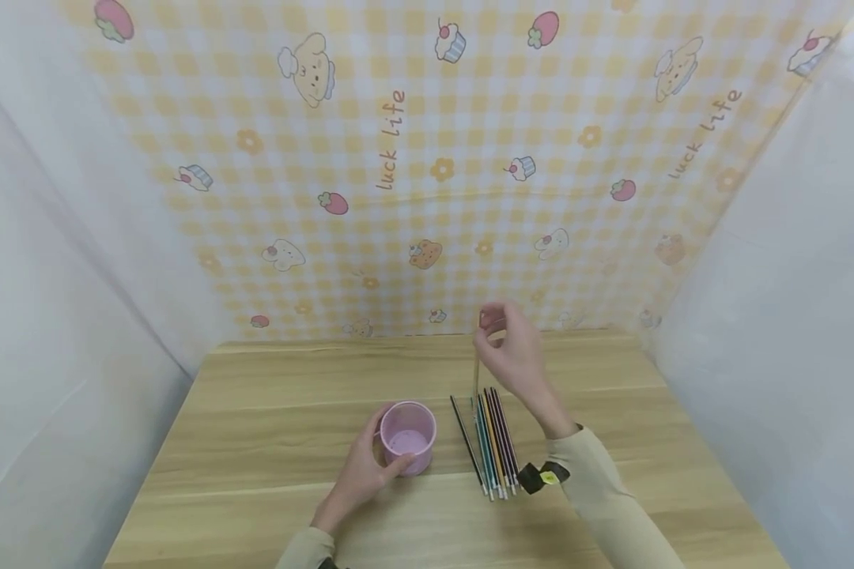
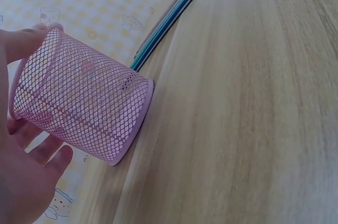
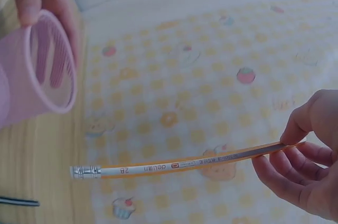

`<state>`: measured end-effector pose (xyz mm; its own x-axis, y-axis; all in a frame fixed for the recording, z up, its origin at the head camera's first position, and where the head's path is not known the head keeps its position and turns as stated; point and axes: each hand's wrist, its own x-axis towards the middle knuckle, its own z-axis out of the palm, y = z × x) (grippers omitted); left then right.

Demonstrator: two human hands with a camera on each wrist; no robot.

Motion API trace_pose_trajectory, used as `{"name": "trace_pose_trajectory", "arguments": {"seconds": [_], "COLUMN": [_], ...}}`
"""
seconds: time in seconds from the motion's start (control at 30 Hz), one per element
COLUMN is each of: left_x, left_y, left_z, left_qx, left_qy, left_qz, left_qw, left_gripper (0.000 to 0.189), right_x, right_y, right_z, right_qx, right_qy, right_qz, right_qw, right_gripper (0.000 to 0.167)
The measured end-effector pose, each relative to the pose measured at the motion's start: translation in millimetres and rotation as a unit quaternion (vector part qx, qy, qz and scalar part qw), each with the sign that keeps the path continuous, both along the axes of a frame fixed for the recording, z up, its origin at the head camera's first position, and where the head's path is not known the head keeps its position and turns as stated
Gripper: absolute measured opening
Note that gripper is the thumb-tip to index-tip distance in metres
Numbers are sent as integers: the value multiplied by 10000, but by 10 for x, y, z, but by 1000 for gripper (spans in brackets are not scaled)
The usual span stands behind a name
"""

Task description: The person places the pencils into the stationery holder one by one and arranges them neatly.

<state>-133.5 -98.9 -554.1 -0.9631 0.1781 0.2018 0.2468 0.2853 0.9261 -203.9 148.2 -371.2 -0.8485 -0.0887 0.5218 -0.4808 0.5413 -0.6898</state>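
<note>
My left hand (image 1: 359, 474) grips a pink mesh pen holder (image 1: 418, 460) by its side, thumb and fingers around the wall. The holder stands upright on the table with its mouth up; nothing shows inside. Up and to the right, my right hand (image 1: 518, 356) pinches an orange pencil (image 3: 153, 168) near its upper end. The pencil hangs almost upright, its white eraser end down, apart from the holder. Beneath that hand lies a row of several pencils (image 1: 496, 446), dark, teal and orange, eraser ends towards me. One dark pencil (image 1: 467, 442) lies slightly apart on their left.
The wooden table (image 1: 256, 442) meets a yellow checked cloth wall (image 1: 427, 213) at the back. White sheets (image 1: 64, 316) hang on the left and right sides. A dark band with a small block (image 1: 541, 477) sits on my right wrist.
</note>
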Motion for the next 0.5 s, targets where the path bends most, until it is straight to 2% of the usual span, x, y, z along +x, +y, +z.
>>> {"name": "trace_pose_trajectory", "arguments": {"seconds": [0.13,0.23,0.4,0.5], "left_x": [14,17,18,12], "left_y": [18,30,35,31], "left_z": [-16,-35,-59,-66], "left_qx": [31,55,86,116], "left_qy": [61,192,383,343], "left_qz": [42,45,35,34], "left_qw": [10000,9998,9992,9993], "left_gripper": [93,92,90,90], "right_x": [56,63,41,35], "right_y": [-155,-259,-420,-512], "right_z": [108,146,139,86], "right_qx": [-84,-236,-513,-643], "right_qy": [436,610,649,614], "right_qz": [358,585,783,970], "right_qw": [9984,9961,9935,9913], "right_gripper": [32,31,31,31]}}
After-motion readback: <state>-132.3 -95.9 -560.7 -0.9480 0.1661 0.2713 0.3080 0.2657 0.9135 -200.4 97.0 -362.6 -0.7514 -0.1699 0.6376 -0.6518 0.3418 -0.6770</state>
